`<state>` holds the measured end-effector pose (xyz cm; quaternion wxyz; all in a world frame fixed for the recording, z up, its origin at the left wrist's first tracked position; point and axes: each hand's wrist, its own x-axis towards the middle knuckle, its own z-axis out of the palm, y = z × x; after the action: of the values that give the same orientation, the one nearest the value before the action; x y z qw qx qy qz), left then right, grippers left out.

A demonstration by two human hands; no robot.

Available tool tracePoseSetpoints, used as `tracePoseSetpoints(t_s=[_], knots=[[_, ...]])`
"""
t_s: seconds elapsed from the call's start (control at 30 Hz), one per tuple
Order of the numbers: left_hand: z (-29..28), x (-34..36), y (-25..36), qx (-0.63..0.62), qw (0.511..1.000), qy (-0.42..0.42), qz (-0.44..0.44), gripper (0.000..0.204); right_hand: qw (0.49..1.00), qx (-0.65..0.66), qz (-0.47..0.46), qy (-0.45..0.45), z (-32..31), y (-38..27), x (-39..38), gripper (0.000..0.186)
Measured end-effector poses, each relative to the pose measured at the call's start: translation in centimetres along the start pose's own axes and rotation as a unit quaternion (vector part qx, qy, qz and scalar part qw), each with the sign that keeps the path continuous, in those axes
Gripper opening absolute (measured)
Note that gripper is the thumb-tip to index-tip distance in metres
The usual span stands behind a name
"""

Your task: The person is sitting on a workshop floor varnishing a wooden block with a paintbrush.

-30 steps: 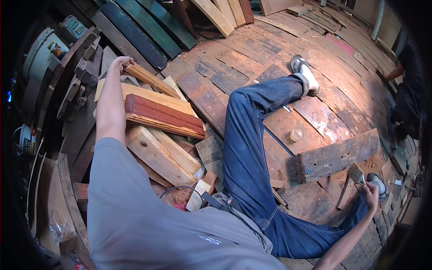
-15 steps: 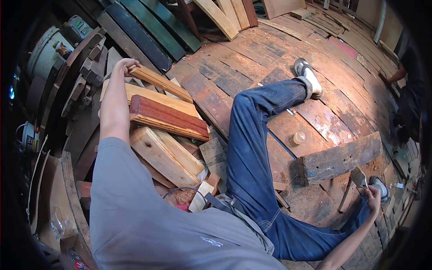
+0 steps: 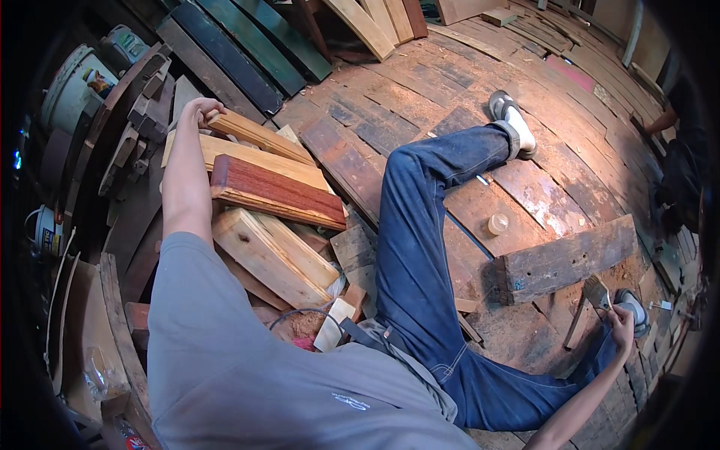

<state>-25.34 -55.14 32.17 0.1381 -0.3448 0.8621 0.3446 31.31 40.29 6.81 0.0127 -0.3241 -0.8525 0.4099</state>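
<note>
A wooden strip (image 3: 262, 139) is gripped at its left end by the left hand (image 3: 202, 111), extending rightward from it; a brush (image 3: 598, 291) is held in the right hand (image 3: 621, 327), bristles beyond the fingers.

Pretty clearly a woodworking shop: sawdust (image 3: 429, 96) scattered over the plank floor (image 3: 529, 187), dark green boards (image 3: 262, 34) further back, lumber (image 3: 150, 112) piled on the left (kinda messy, honestly), plus a white bucket (image 3: 66, 94) and a brush (image 3: 598, 292).

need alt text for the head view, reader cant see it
The right hand holds a brush while the left hand touches the end of a pale board near a red-brown board. A dark wooden block lies on the plank floor.
</note>
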Motion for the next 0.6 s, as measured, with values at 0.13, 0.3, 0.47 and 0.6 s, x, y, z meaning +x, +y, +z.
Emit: tracePoseSetpoints(t_s=[0.13,0.3,0.47,0.6], knots=[[-4.1,2.8,-1.4,0.027,1.0,0.01,0.0,0.022,0.999,-0.016,-0.024,-0.019,0.4,-0.5,0.8,0.022],[-5.6,4.2,-1.2,0.067,0.996,0.049,-0.034,0.036,0.999,0.022,-0.034,0.035,2.0,0.6,1.6,0.023],[-2.2,1.7,-0.1,0.047,0.999,-0.005,0.012,0.036,1.0,0.002,-0.021,-0.023,0.5,-2.0,0.3,0.022],[-1.5,-0.6,0.2,0.034,0.999,-0.008,0.04,0.039,0.996,-0.039,-0.009,-0.086,-0.2,-2.3,0.3,0.022]])
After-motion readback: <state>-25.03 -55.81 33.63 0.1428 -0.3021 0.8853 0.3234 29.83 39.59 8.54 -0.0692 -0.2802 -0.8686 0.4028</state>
